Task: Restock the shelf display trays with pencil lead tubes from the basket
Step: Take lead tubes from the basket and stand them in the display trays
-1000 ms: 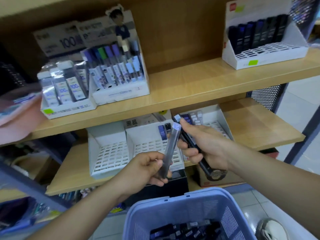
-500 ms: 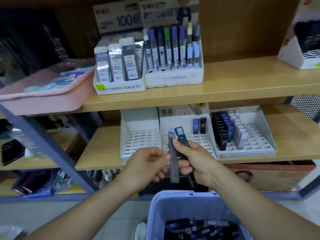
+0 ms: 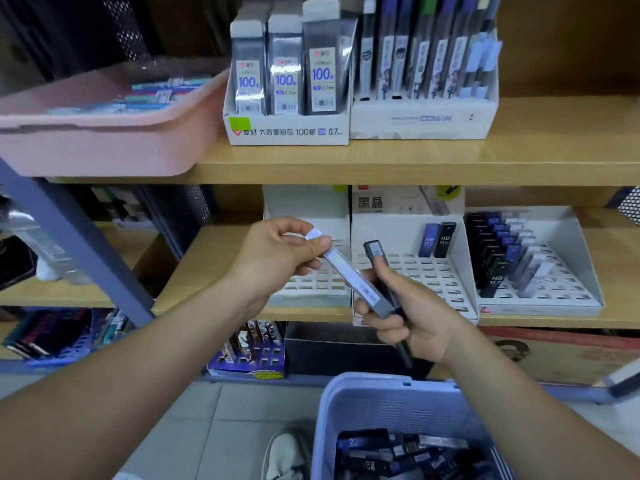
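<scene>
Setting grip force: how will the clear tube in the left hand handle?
Probably stiff: pinched by the left hand, the clear tube runs straight. Likely light: a pinch holds it. Flat sides suggest it won't roll; glossy plastic may slip.

Bright even light, soft blur, wide-angle edge warp

Upper shelf (image 3: 381, 161): three clear packs (image 3: 285, 81) each marked "100". Their white box (image 3: 287, 131) reads "100", "0.7". Neighbouring tray (image 3: 435, 118): "CONAN".
Lower shelf (image 3: 207, 265): backing card (image 3: 370, 203) "黑晶". Two upright tubes (image 3: 437, 240) "HB 0.5". Black tube (image 3: 496, 280) in right tray (image 3: 585, 265): "0.7".
Basket (image 3: 398, 403): loose tube (image 3: 370, 465) "HB 0.7".
</scene>
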Demonstrator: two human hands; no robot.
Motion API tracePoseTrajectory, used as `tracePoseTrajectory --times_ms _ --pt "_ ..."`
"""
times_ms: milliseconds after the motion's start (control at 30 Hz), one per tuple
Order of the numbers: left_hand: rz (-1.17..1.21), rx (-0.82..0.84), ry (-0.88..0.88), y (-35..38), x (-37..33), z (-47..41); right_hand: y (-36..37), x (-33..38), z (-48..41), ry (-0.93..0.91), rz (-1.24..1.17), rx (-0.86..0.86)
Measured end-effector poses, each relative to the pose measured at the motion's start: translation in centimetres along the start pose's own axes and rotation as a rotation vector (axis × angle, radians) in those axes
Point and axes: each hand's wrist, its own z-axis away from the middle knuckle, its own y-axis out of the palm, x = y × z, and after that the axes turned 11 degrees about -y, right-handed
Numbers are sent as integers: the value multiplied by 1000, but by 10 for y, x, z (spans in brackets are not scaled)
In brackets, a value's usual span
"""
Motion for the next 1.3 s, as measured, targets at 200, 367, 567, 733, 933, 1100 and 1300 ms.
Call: tracePoseTrajectory --times_ms 200,367,567,733,933,1100,1300 --pt "-41 -225 110 -21 3 -44 -12 -8 -17 -60 443 -202" --pt "-107 -286 198 -18 5 -79 -16 -23 -28 -222 773 -178" --pt "-268 -245 290 4 16 -109 -19 -29 -40 -376 1177 -36" --pt "-557 -252 421 6 8 -113 -24 -28 -44 -361 1258 -8" --pt "-767 -223 496 10 -2 -121 -22 -27 -48 -338 1327 31" --pt "-900 -286 502 22 1 -129 -18 -27 -49 -302 1384 49" --pt "-915 -344 747 21 5 -137 -15 -28 -51 -275 1398 39"
